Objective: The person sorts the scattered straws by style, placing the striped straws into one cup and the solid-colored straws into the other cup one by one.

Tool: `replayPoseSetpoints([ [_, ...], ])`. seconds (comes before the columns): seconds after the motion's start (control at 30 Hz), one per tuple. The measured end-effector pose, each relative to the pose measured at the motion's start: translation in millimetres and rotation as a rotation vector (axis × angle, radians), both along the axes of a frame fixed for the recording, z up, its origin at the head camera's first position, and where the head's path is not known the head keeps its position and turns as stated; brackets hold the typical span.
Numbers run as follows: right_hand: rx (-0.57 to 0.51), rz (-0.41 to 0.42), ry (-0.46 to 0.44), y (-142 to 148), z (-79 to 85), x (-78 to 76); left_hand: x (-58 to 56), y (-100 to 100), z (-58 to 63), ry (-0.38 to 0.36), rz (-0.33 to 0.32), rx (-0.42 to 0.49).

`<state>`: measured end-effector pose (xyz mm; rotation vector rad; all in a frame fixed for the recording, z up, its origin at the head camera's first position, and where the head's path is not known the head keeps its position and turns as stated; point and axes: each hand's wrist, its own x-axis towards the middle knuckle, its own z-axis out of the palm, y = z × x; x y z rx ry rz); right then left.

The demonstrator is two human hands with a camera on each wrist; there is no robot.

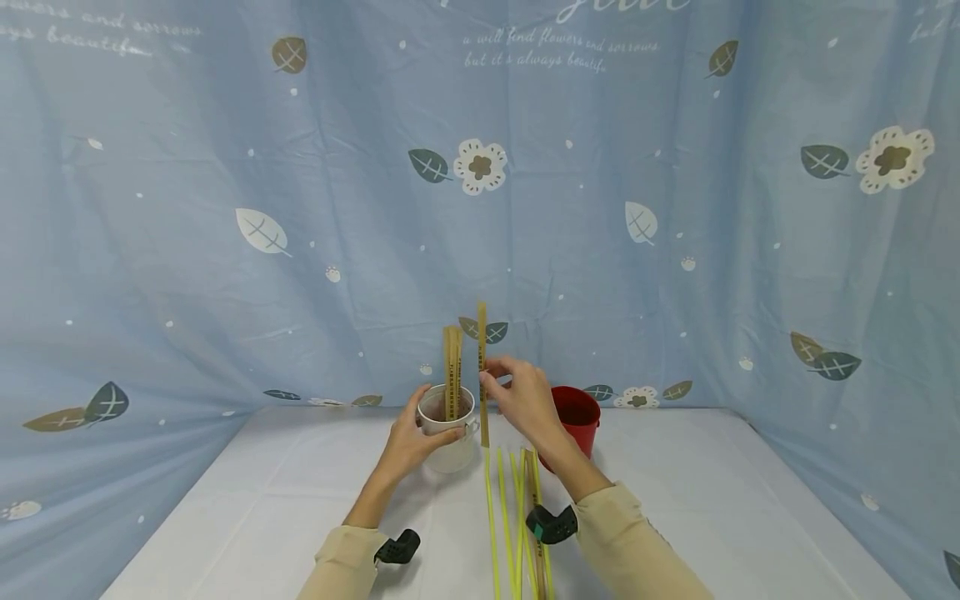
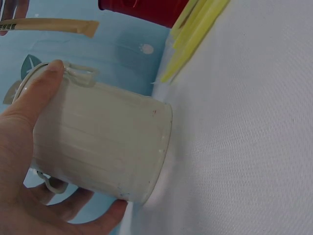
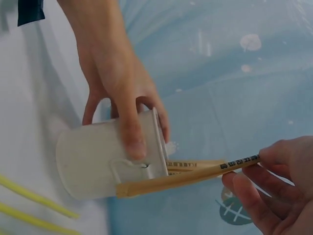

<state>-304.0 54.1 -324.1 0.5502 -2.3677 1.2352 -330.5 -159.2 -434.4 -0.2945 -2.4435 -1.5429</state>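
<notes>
Gripping the white pail from its left, the left hand wraps thumb and fingers around the side and rim. Just right of that pail, the right hand pinches a brown wrapped stick upright between thumb and fingers, its lower end outside the pail. Similar sticks stand inside; yellow strips lie nearer on the desk, with a red pail to the right.

the blue curtain reads "u will find flowers and sorrows but it's always beautiful"
</notes>
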Motion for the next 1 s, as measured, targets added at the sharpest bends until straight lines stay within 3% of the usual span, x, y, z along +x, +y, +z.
replayPoseSetpoints([
  [0.67, -0.053, -0.012, 0.12, -10.3, 42.8, -8.8, 1.7, 0.8, 1.0, -0.018, 0.01, -0.003],
  [1.0, -0.101, 0.015, 0.144, -18.5, 53.6, -14.3, 1.6, -0.8, 0.7, -0.017, 0.013, -0.015],
])
